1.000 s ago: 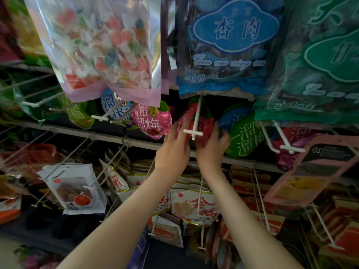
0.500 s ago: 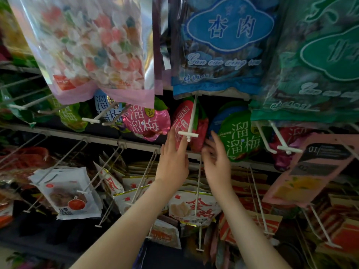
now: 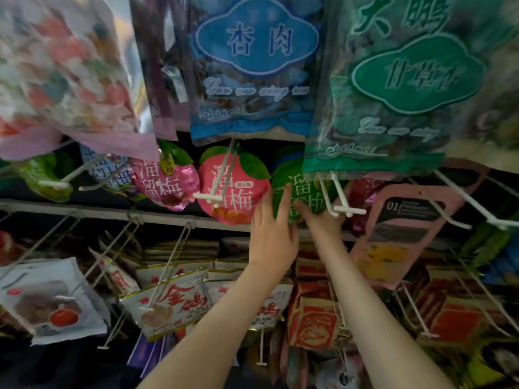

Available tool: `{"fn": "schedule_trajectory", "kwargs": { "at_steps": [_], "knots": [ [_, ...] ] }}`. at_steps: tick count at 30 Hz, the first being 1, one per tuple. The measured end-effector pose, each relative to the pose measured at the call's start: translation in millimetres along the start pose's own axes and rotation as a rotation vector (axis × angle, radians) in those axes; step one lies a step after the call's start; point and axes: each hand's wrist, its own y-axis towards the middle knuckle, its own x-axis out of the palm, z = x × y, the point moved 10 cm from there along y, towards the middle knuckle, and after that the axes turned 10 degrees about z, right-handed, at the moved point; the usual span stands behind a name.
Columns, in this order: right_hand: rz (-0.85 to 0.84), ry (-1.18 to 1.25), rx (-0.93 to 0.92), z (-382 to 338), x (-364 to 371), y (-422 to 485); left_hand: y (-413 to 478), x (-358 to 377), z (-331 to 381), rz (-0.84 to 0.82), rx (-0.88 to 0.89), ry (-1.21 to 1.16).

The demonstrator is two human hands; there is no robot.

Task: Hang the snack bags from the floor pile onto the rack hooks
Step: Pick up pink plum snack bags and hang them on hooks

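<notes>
Both my arms reach up to the round green foil snack bag with white characters (image 3: 303, 186), which sits in the middle row of the rack, straight ahead of my knuckles. My left grip (image 3: 272, 240) is wide: its fingers are straight and the forefinger lies flat on the left part of the bag's face. My right grip (image 3: 323, 224) is just beside it, pressed against the bag's lower edge; its fingertips are blurred and partly behind the foil, so I cannot tell whether they pinch the bag or only touch it. The bag's top is hidden behind the large green-trimmed clear bag (image 3: 393, 94) overhead, so I cannot see whether it is on a hook. Just right of my right grip, a white wire hook (image 3: 349, 210) juts toward me. Left of my left grip hangs a round pink peach-shaped bag (image 3: 238, 192). Beyond my right wrist, a flat pink pouch (image 3: 398, 234) hangs tilted. Beneath my forearms are white-and-red packets (image 3: 174, 304).
</notes>
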Motion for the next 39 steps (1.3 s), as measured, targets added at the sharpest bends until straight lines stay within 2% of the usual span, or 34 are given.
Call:
{"fn": "schedule_trajectory", "kwargs": {
  "at_steps": [4, 8, 12, 15, 19, 24, 28, 31, 35, 39],
  "knots": [
    [0.007, -0.037, -0.019, -3.8, -0.1, 8.3, 10.1, 18.1, -5.8, -0.097, -0.022, -0.02],
    [0.069, 0.004, 0.04, 3.5, -13.0, 3.7, 11.8, 25.8, -11.2, -0.19, -0.071, -0.124],
    [0.114, 0.1, -0.094, -7.2, -28.8, -17.6, 2.3, 26.1, -8.0, -0.251, -0.022, -0.128],
    [0.118, 0.182, -0.099, -16.4, -32.6, -26.8, -4.9, 24.4, -5.3, -0.285, -0.018, -0.144],
    [0.227, 0.095, -0.203, -34.3, -48.0, -37.5, -11.5, 22.5, -0.2, -0.324, -0.01, -0.158],
    [0.113, 0.122, -0.1, -39.4, -54.6, -49.8, -25.7, 12.9, 9.2, -0.346, -0.023, -0.186],
    [0.132, 0.104, -0.123, -54.0, -72.2, -56.8, -32.4, 5.4, 11.4, -0.402, -0.098, -0.242],
    [0.002, 0.219, -0.023, -65.2, -60.5, -57.8, -28.4, 5.7, 15.9, -0.451, -0.108, -0.252],
    [-0.16, -0.013, 0.1, -61.3, -36.5, -57.0, -25.2, 4.9, 17.2, -0.474, -0.115, -0.223],
    [-0.075, -0.057, 0.026, -72.3, -48.3, -57.4, -36.1, 2.4, 6.5, -0.49, -0.157, -0.209]
  ]
}}
